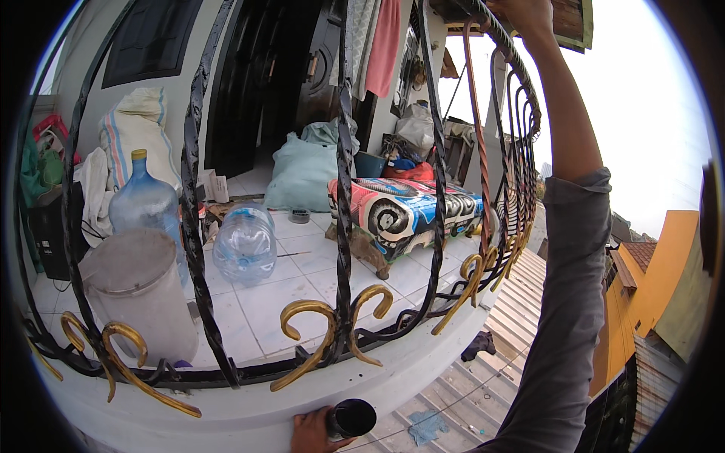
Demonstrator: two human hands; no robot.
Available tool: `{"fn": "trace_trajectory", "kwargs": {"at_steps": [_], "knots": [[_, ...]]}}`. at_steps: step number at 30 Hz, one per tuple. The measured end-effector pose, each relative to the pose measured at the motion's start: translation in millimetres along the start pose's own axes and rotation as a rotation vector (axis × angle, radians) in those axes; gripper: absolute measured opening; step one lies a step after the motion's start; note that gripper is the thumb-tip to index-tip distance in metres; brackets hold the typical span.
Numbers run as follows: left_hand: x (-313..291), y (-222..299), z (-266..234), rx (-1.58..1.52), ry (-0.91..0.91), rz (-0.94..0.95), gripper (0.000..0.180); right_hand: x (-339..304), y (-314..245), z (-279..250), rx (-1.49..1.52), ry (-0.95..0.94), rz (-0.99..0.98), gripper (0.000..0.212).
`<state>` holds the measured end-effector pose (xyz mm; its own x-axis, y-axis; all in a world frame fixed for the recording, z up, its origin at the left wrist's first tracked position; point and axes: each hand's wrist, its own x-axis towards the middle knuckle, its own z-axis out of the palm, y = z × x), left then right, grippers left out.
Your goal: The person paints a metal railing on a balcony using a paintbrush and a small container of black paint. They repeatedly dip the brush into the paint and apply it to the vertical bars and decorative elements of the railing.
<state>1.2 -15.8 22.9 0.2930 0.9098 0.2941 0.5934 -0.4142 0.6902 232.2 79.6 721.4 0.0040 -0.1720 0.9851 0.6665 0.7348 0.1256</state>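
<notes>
My left hand [311,432], low in the view below the balcony ledge, grips a small round cup [351,420] with a dark, open top. My right arm reaches up along the right side in a rolled grey sleeve. At the top edge my right hand [526,16] is closed beside the railing's top rail [495,29]; its fingers are partly cut off, so what they hold cannot be made out. The metal railing [343,151] has twisted glossy black bars and gold scrolls [310,321] near its base. One bar [477,121] looks reddish-brown.
Behind the bars are a patterned padded bench [408,211], a large clear bottle [245,243], a blue water jug [143,192], a grey bin [140,283] and stuffed sacks [302,170]. Below the white ledge [249,411] lies a ribbed roof [521,302] with a blue rag [427,427].
</notes>
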Motion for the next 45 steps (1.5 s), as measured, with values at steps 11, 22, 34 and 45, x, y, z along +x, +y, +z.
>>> {"fn": "trace_trajectory", "kwargs": {"at_steps": [11,22,34,45], "knots": [[0.0,-6.8,4.9,-0.004,0.016,0.028,0.071,-11.9,-11.7,5.8,-0.022,-0.169,0.073,0.013],[6.2,-39.5,37.8,0.042,0.032,-0.022,0.103,-8.9,18.9,10.7,-0.098,-0.132,-0.034,0.013],[1.0,-6.1,7.0,0.004,0.090,0.080,0.082,-14.1,3.3,12.9,0.001,0.116,0.025,0.018],[3.7,-16.0,12.7,0.021,0.031,0.001,0.080,-23.9,11.7,14.3,0.115,0.114,-0.132,0.016]]}}
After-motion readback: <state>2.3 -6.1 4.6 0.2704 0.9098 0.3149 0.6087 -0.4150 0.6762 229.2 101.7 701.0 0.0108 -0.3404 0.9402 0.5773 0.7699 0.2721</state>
